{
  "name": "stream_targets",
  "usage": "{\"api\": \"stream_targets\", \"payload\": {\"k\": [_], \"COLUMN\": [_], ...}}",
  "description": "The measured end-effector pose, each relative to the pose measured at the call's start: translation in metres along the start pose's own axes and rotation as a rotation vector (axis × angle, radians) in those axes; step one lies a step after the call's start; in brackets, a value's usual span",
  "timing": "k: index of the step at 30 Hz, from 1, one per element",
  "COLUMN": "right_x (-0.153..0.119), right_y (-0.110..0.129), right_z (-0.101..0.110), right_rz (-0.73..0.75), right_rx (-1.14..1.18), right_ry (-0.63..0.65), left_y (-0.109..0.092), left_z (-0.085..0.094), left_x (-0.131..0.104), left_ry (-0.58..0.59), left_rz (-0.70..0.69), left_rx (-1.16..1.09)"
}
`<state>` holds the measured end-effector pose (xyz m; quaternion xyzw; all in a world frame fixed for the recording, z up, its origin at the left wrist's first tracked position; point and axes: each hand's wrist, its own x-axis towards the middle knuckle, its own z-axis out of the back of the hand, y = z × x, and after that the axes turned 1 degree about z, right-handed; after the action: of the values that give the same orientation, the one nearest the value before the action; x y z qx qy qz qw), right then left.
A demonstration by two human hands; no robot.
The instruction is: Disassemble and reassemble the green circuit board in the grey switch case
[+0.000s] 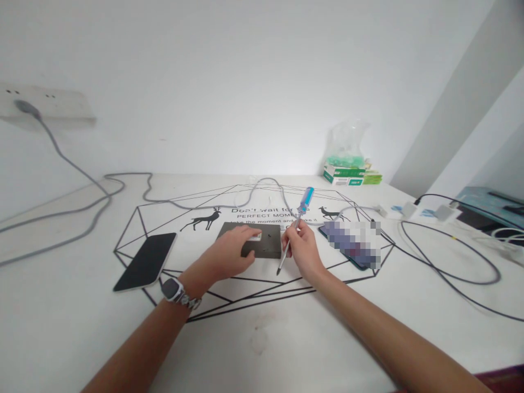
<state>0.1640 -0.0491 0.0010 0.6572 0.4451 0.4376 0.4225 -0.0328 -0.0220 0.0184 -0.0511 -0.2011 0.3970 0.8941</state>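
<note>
A flat dark grey box (271,246) lies in the middle of the table, with small dark marks or parts on its top. My left hand (233,252) rests over its left portion, thumb apart from the fingers, which reach across the top. By those fingertips shows a small white piece (256,237); whether they grip it I cannot tell. At the box's right side, my right hand (302,246) is closed around the metal shaft of a screwdriver (306,201). The blue-and-purple handle points up and away, while the dark tip slants down toward me, just above or on the table.
Left of the box lies a black tablet or phone (147,261); a partly pixelated phone (347,244) lies right. Grey cable (172,205) winds behind. Small boxes (344,174) under a plastic bag stand at the back right, near a power strip (417,212) with black cords.
</note>
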Motion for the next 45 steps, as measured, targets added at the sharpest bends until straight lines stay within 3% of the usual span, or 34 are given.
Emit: {"api": "stream_targets", "payload": {"k": [7,11,16,20,21,25,28,31,40,45], "right_x": [0.0,0.002,0.011,0.019,0.021,0.026,0.027,0.027,0.029,0.028], "right_y": [-0.001,-0.002,-0.005,-0.004,-0.004,-0.005,-0.009,-0.013,-0.016,-0.017], "right_z": [0.001,0.005,0.015,0.026,0.028,0.031,0.032,0.032,0.033,0.032], "right_rz": [0.023,0.054,0.099,0.146,0.152,0.133,0.114,0.106,0.088,0.103], "right_rx": [-0.064,-0.083,-0.125,-0.184,-0.189,-0.203,-0.227,-0.234,-0.265,-0.303], "right_ry": [0.1,0.112,0.119,0.058,0.043,0.027,0.033,0.034,0.026,0.02], "left_y": [0.022,0.026,-0.003,-0.04,-0.045,-0.042,-0.029,-0.021,-0.02,-0.01], "left_z": [0.004,0.01,0.003,-0.004,-0.004,0.005,0.005,-0.002,-0.008,-0.012], "left_x": [0.023,0.032,0.025,0.011,0.008,-0.001,-0.005,-0.006,-0.006,0.005], "left_ry": [0.189,0.226,0.159,0.091,0.106,0.087,0.031,0.067,0.151,0.063], "left_rz": [0.097,0.12,0.219,0.542,0.554,0.457,0.039,-0.143,-0.155,-0.132], "left_rx": [0.136,0.148,0.323,0.453,0.439,0.467,0.404,0.271,0.18,0.016]}}
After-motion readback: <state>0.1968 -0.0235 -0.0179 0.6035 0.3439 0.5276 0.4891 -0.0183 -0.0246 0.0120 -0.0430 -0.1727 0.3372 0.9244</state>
